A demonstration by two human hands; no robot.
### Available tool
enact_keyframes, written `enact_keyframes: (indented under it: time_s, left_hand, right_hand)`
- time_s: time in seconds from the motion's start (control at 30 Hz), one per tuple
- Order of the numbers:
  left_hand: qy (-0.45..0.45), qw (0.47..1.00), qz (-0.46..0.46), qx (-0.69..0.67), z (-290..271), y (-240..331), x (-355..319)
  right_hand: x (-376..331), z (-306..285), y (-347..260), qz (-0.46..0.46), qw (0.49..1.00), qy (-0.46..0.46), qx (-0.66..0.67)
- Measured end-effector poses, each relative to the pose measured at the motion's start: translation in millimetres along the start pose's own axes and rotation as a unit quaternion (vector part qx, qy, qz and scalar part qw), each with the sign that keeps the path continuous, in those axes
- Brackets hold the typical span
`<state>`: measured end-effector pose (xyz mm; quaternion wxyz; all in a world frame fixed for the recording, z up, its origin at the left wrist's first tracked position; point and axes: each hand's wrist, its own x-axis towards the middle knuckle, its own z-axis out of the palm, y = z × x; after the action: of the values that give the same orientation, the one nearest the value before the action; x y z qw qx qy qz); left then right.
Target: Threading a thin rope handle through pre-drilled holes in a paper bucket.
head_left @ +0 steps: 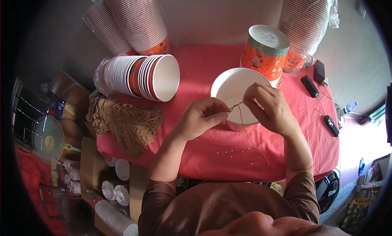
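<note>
My left hand (204, 118) pinches a thin brown string (244, 124) between thumb and fingertips. The string's other part runs to my right hand (270, 107), whose fingers are closed on it, and a loose end trails down over the red cloth. Just beyond both hands stands a paper bucket (228, 81) with its white mouth upward, partly hidden by them. Behind it, to the right, an orange bucket with a green base band (267, 50) is turned upside down. At the left lies a tangled bundle of brown strings (128, 124).
Nested paper buckets (166, 77) lie sideways at the left of the red tablecloth (196, 154). Tall wrapped bucket stacks (136, 19) stand behind. Small white beads (231, 151) are scattered before me. Black devices (309, 86) and a remote (331, 126) lie right. A cardboard box (90, 164) stands lower left.
</note>
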<state>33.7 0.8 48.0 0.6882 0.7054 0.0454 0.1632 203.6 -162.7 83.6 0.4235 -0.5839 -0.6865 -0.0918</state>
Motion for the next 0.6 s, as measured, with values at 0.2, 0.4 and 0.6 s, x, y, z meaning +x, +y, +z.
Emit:
enact_keyframes:
  time_s: [0.2,0.4,0.6]
  left_hand:
    - [-0.033,0.999,-0.004,0.008,-4,3,0]
    - [-0.016,0.998,-0.03,-0.06,0,5,-2]
    - [-0.008,0.999,-0.007,-0.033,0,-1,-1]
  right_hand:
    - [-1,-5,-1,0.002,0.999,0.019,0.036]
    - [-2,10,-4,-0.016,0.998,-0.012,0.054]
    - [-1,20,-2,-0.031,0.998,-0.018,0.043]
